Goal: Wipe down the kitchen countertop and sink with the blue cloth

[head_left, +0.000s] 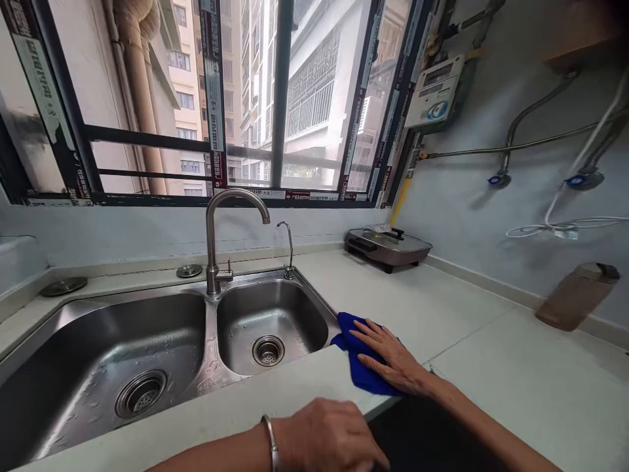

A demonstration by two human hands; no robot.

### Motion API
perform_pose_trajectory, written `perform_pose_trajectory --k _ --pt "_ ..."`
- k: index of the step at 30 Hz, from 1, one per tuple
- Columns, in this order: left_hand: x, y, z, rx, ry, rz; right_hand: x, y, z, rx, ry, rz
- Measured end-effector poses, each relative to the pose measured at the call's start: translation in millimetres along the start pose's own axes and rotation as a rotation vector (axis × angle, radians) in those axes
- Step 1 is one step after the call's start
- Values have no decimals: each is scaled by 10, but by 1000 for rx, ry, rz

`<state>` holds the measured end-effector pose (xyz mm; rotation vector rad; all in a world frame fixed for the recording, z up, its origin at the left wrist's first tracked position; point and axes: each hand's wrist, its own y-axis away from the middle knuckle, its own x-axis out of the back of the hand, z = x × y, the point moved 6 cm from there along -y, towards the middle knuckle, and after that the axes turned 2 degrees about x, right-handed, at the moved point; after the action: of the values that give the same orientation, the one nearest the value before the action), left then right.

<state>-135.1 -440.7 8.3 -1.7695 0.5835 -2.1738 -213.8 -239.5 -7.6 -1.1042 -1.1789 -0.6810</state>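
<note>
A blue cloth (361,377) lies on the pale countertop (304,383), right of the small sink basin, one corner reaching the basin's edge. My right hand (390,360) rests palm down on it, fingers spread and pointing left. Nearer to me, at the counter's front edge, is my left hand (329,436), with a silver bangle (270,439) on its wrist. Its fingers are curled downward and partly blurred; whether they hold anything is hidden.
A double steel sink (211,357) with a tall faucet (211,239) and a small tap (290,246) is on the left. An electric pan (388,248) stands at the back; a brown container (574,298) is by the right wall. Below the counter edge is a dark area.
</note>
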Motion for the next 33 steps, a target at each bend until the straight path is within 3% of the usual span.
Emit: perform_pose_trajectory --k 2,5,9,12,15,18,20,25,29,33 --pt "-139 -17 -23 -54 24 -56 -29 -173 -13 73 -31 -65" --pt "-216 -44 -174 16 60 -11 -134 -622 -5 143 9 -90" --pt "-77 53 -454 433 -36 138 -421 -1357 143 147 109 -131" --pt "-59 215 -574 677 -89 73 -636 -1819 293 114 155 -177" --pt "-209 271 -607 643 -132 24 -781 -2163 396 87 224 -178" --pt "-412 247 -650 578 -209 62 -888 -2422 408 89 293 -153" --pt "-491 223 -692 606 -241 87 -947 -2552 370 66 339 -127" --pt "-397 176 -699 671 -151 -17 -1056 -2588 151 -11 480 -109" --pt "-175 202 -633 660 -39 -88 -1104 -2249 -92 234 465 -175" --pt "-44 221 -549 632 33 -103 -1112 -1816 -189 418 346 -326"
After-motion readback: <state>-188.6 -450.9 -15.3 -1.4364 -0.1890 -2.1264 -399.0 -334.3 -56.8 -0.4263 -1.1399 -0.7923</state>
